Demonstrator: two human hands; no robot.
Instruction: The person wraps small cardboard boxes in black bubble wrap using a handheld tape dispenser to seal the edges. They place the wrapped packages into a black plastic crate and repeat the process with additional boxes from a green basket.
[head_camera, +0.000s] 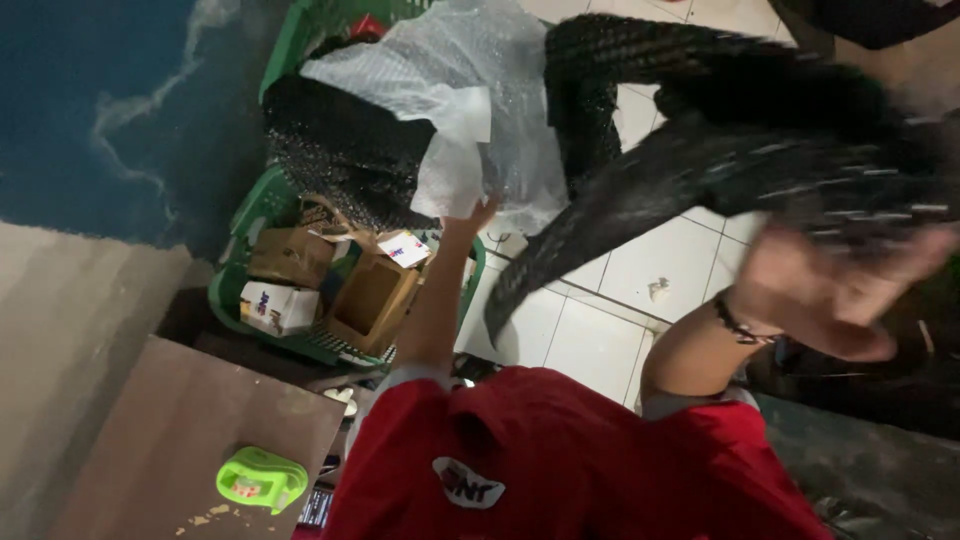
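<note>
Fabric fills my view: a black sparkly garment (700, 150) stretches across in front of me, blurred at my right hand (830, 300). That hand sits under the garment's lower edge, palm up and fingers spread loosely; whether it actually pinches the cloth I cannot tell, since blur hides the contact. My left hand (470, 215) reaches up ahead of me and closes its grip on a white sheet of thin wrapping (450, 140), with the fingertips mostly hidden behind it. Just above that grip bunches clear bubble wrap (470, 50), and to its left hangs more of the dark glittery cloth, draped over a green plastic basket (260, 290).

The garment looks soft, limp and light, so I judge it will sag and slide from any loose hold; a gathered edge or seam seems the best place to take it. The white sheet looks flimsy and liable to tear, so a broad pinch near its middle should suit it.

Below my left grip, inside the basket, lie brown cardboard boxes (370, 300) and a white carton (275, 308). Nearer to me, a lime-green tape dispenser (260, 480) rests on the brown desk (170, 430).
</note>
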